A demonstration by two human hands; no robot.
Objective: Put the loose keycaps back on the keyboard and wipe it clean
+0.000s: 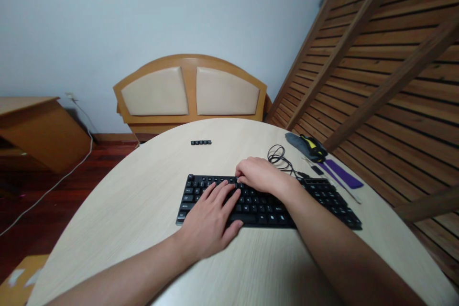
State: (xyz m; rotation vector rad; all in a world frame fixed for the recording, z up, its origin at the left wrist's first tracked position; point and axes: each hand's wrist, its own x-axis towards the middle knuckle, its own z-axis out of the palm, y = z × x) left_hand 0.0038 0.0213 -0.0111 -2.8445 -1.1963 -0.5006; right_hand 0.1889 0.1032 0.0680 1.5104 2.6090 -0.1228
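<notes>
Gripped nothing with spread left hand [211,217]; curled right hand [261,174] at twelve o'clock on keyboard [265,209], hold untellable; risked skidding it if pressing unevenly.

Beyond the far edge of my pale, rounded surface [118,210], I see a wooden headboard [191,88] with 2 cream padded panels [155,94], in front of a pale blue wall [215,9]. A brown slatted wood panel [394,83] leans along my right. On my left stands a wooden desk [50,129]; near it, a white cord [92,142] trails from a socket [69,96] across the dark reddish floor [103,162].
</notes>
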